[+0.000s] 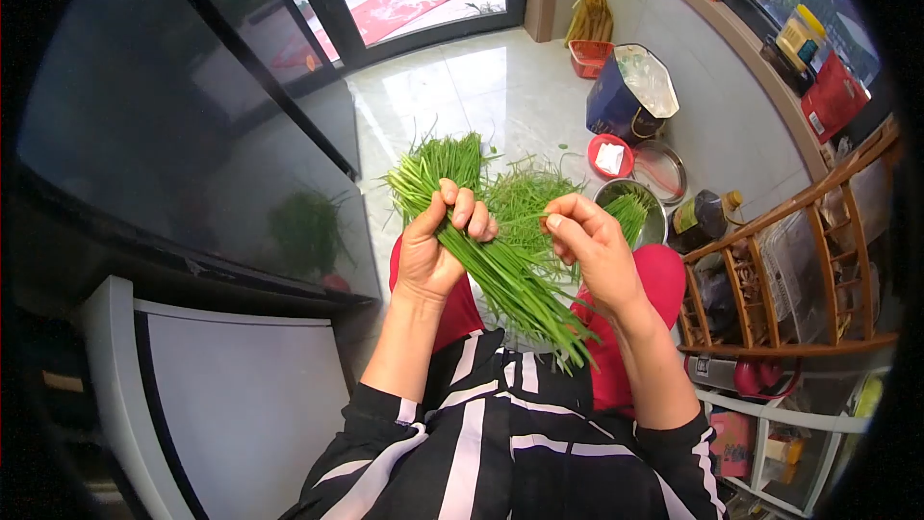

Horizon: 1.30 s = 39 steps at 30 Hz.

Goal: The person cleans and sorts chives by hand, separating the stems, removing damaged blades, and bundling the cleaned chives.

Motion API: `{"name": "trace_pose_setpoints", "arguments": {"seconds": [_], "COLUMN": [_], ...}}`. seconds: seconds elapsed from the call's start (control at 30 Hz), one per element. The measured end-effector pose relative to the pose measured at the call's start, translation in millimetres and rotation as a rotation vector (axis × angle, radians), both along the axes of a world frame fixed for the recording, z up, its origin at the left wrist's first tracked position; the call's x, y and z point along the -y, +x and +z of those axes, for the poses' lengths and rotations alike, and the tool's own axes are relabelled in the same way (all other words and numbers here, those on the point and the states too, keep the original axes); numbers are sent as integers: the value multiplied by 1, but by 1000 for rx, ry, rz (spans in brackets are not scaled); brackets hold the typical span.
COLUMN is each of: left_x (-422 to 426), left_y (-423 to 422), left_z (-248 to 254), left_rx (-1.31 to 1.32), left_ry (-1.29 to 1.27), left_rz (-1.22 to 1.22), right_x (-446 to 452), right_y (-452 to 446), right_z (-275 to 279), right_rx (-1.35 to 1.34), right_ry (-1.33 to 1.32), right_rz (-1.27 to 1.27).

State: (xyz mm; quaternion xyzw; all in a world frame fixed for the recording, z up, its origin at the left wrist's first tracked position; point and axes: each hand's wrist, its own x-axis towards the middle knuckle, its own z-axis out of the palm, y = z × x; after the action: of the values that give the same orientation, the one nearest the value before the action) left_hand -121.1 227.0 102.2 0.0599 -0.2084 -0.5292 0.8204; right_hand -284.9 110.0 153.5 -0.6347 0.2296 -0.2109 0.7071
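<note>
My left hand (433, 250) is closed around a thick bunch of garlic chives (515, 289), whose green leaf ends slant down to the right over my lap. To its right, my right hand (599, 246) pinches a thin green chive strand (523, 220) between thumb and forefinger. Beyond my left hand lies a heap of chives (462, 156) on the floor. Loose, thin chive scraps (529, 195) are spread between the two hands, farther out. More chives stand in a metal pot (658, 223) just past my right hand.
A red bowl (599, 162) with something white sits by a round metal lid (664, 166). Behind are a dark blue bag (616, 106) and a red basket (589, 60). A dark bottle (701, 217) and wooden rack (818, 231) stand right; a dark glossy cabinet (192, 116) stands left.
</note>
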Motion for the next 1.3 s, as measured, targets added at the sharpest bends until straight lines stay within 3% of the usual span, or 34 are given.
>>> {"name": "trace_pose_setpoints", "arguments": {"seconds": [0.1, 0.23, 0.3, 0.33, 0.43, 0.47, 0.53, 0.57, 0.6, 0.67, 0.7, 0.83, 1.07, 1.3], "left_x": [2, 5, 2, 0, -8, -10, -11, -11, -11, -12, -12, -8, -7, -8], "left_y": [-4, -6, -4, -1, 5, 6, 7, 9, 9, 8, 7, 6, 1, 1], "left_z": [3, 7, 10, 10, 6, 7, 7, 7, 6, 7, 7, 9, 15, 17], "left_rx": [-49, -118, -197, -195, -255, -254, -294, -283, -284, -247, -247, -227, -145, -108], "left_ry": [9, -38, -80, -81, -94, -90, -129, -138, -140, -153, -149, -180, -196, -220], "left_rz": [-12, -33, -22, -19, 70, 70, 74, 69, 76, 40, 40, 10, 18, 16], "right_x": [1, -3, 1, 7, 23, 26, 31, 29, 26, 15, 6, -15, -40, -43], "right_y": [5, 8, 3, -3, -19, -23, -27, -30, -31, -30, -27, -26, -24, -19], "right_z": [-3, -1, 2, 9, 16, 13, 7, 3, 3, 6, 13, 37, 41, 34], "right_rx": [169, 323, 671, 708, 491, 492, -51, -214, -214, -102, -67, -111, -140, -142], "right_ry": [454, 672, 805, 861, 455, 459, -201, -393, -395, -970, -852, -812, -873, -880], "right_rz": [79, 120, 156, 115, 10, 9, -98, -125, -117, -235, -256, -155, 105, 66]}}
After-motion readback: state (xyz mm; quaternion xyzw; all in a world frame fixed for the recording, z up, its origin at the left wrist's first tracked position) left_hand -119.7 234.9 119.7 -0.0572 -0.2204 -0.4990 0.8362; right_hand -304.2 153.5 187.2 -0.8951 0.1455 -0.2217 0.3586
